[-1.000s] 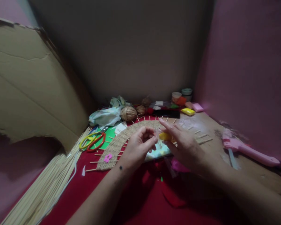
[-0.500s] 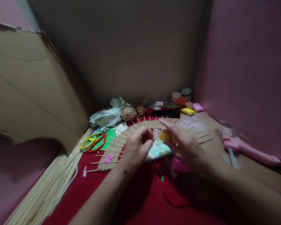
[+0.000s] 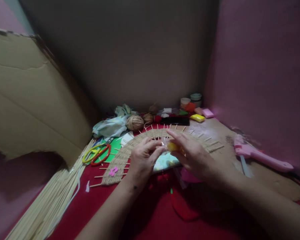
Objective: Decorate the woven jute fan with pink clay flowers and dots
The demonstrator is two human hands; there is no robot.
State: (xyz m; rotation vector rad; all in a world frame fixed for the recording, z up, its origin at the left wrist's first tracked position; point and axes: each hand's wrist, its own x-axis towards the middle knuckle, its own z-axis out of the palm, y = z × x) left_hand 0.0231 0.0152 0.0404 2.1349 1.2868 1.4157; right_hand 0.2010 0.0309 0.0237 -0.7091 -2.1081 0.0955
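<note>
My right hand (image 3: 193,156) is closed around a small yellow clay packet (image 3: 173,147), with its index finger stretched past it. My left hand (image 3: 144,158) pinches the crinkled clear plastic end (image 3: 164,142) of that packet. Beneath both hands lies an arch woven of twine over thin sticks (image 3: 122,156), the stick ends poking out along its edges. A pink flower (image 3: 113,171) sits on the arch's left end. Below the packet, a pale blue-green patterned item (image 3: 166,162) is partly covered by my hands.
Scissors (image 3: 97,155) with yellow and red handles lie left on green sheet. Twine balls (image 3: 135,123), a dark phone-like slab (image 3: 175,121) and another yellow packet (image 3: 197,118) stand behind. A pink glue gun (image 3: 262,155) lies right; a bundle of sticks (image 3: 52,200) lies left.
My left hand has closed in on the packet's clear plastic end and now pinches it near my right fingers. The whole view has shifted slightly.
</note>
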